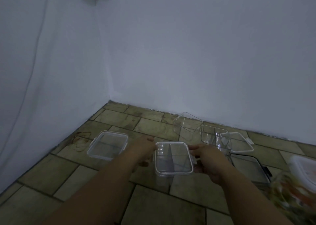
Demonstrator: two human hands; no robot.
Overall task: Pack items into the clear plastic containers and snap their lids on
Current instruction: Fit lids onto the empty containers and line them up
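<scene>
A clear square container with its lid on (173, 158) is held between both hands above the tiled floor. My left hand (145, 149) grips its left edge and my right hand (207, 159) grips its right edge at the side clip. A dark narrow thing shows through the plastic; what it is cannot be told. A second lidded clear container (108, 145) rests on the floor to the left.
Behind to the right stand two open clear containers (188, 122) (214, 136), a loose lid (242, 142) and a dark-rimmed lid (251, 168). A white-lidded box (304, 170) and a blurred orange-patterned thing (290, 195) lie at the right edge. White walls meet in a corner behind.
</scene>
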